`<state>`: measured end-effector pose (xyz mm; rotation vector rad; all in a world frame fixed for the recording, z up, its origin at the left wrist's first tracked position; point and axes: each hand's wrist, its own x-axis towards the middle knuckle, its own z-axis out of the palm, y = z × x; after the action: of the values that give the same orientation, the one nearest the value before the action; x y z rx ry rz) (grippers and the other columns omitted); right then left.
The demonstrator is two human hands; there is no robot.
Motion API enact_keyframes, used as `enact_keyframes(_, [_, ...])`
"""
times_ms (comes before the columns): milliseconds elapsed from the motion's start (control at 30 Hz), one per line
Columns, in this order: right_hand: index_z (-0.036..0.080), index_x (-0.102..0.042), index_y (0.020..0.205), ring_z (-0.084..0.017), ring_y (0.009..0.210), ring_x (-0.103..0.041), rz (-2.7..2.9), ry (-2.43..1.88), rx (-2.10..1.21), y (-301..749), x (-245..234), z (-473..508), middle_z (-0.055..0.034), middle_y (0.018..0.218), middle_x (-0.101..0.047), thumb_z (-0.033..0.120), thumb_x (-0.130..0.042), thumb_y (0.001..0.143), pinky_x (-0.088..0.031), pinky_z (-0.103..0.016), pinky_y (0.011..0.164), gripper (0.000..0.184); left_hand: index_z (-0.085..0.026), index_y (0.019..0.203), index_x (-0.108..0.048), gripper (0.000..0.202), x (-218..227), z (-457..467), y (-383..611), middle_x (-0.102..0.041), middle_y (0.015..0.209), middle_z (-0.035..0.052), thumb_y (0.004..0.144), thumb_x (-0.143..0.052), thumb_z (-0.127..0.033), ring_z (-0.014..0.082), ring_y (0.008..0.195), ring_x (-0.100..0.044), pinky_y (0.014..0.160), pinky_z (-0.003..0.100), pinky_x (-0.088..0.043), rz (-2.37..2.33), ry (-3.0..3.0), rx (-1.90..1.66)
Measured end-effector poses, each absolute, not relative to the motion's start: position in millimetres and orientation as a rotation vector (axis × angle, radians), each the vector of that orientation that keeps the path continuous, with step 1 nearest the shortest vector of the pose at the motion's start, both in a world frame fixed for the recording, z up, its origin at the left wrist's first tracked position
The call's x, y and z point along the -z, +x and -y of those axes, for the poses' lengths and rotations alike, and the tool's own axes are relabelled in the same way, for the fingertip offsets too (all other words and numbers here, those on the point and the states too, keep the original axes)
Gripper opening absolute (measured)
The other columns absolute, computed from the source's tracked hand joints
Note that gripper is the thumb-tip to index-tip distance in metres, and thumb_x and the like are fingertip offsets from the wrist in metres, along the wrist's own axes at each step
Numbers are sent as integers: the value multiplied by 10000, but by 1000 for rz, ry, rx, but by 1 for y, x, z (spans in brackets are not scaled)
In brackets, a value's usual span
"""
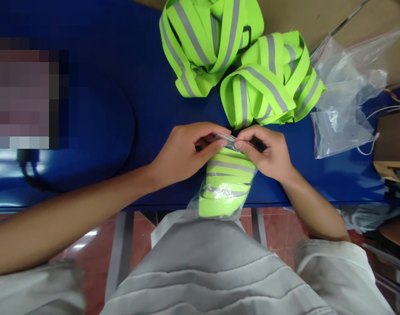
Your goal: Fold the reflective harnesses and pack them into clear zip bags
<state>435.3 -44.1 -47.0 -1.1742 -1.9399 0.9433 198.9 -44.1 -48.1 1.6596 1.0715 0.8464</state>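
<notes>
A clear plastic bag (224, 186) holding a folded neon-yellow reflective vest with grey stripes lies at the near edge of the blue table (128, 65). My left hand (183, 151) pinches the bag's top edge from the left. My right hand (268, 151) pinches the same edge from the right. Both sets of fingertips meet at the bag's mouth.
Two loose bundles of neon-yellow reflective vests lie behind the hands, one at the back (206, 43), one nearer (272, 78). Empty clear plastic bags (344, 92) are piled at the right. A cardboard box (392, 144) sits at the far right. Red floor tiles show below the table.
</notes>
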Motion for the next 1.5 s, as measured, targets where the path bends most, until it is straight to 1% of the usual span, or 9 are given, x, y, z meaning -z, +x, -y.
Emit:
enact_keyframes(133, [201, -720, 914, -113, 659, -596, 1919, -1180, -944, 436, 50, 45, -3, 804, -715, 390, -771, 961, -453, -264, 600, 201, -211, 983, -793, 193, 43, 45, 200, -806, 947, 28, 966, -737, -395, 159, 821, -723, 736, 238, -565, -1140, 1590, -912])
enact_keyframes(267, [225, -740, 989, -154, 739, -617, 1968, -1148, -801, 436, 47, 45, -25, 844, -713, 416, -799, 936, -512, -310, 696, 208, -222, 970, -789, 163, 43, 45, 200, -799, 922, 16, 976, -725, -371, 148, 773, -702, 711, 241, -546, -1128, 1605, -896])
enact_keyframes(367, [227, -767, 958, -164, 775, -635, 1978, -1096, -845, 439, 43, 41, -35, 858, -731, 409, -787, 950, -524, -317, 731, 183, -237, 982, -796, 170, 46, 44, 199, -802, 944, 16, 996, -696, -374, 154, 790, -707, 733, 255, -544, -1107, 1675, -874])
enact_keyframes(567, [219, -759, 950, -139, 718, -642, 1935, -1156, -1272, 452, 40, 34, -20, 857, -752, 524, -735, 973, -504, -265, 643, 307, -277, 1063, -797, 205, 49, 46, 196, -813, 1070, 22, 1049, -593, -295, 184, 986, -748, 902, 296, -553, -1006, 1907, -836])
enact_keyframes(667, [210, -733, 959, -130, 728, -630, 2007, -1118, -1207, 452, 39, 35, -20, 856, -734, 520, -710, 993, -499, -253, 669, 312, -280, 1070, -794, 230, 50, 47, 196, -813, 1080, 22, 1065, -565, -299, 181, 1003, -750, 918, 292, -552, -995, 1927, -853])
enact_keyframes(800, [202, -742, 986, -121, 740, -619, 2101, -1032, -1087, 448, 41, 38, -12, 839, -704, 467, -821, 917, -489, -237, 685, 285, -255, 1067, -792, 228, 51, 47, 199, -812, 1064, 19, 1071, -567, -289, 158, 970, -746, 897, 267, -544, -944, 1941, -858])
enact_keyframes(1033, [187, -802, 857, -124, 672, -644, 1866, -1062, -1639, 452, 35, 30, -12, 771, -749, 475, -902, 816, -499, -227, 601, 308, -248, 1088, -796, 224, 49, 49, 201, -814, 1048, 19, 1067, -574, -264, 149, 938, -744, 873, 250, -533, -879, 1944, -782])
enact_keyframes(1200, [183, -811, 826, -118, 611, -629, 1791, -1095, -1816, 454, 29, 25, -11, 709, -735, 494, -828, 887, -496, -224, 559, 318, -239, 1095, -804, 238, 49, 48, 200, -812, 1033, 18, 1066, -568, -248, 141, 907, -738, 851, 235, -529, -825, 1897, -773])
enact_keyframes(1500, [170, -767, 1119, -99, 779, -700, 1851, -973, -1737, 450, 29, 38, -27, 922, -792, 338, -772, 970, -536, -180, 687, 225, -254, 1017, -828, 177, 40, 47, 199, -814, 966, -1, 1013, -652, -266, 126, 785, -705, 703, 220, -505, -915, 1747, -753])
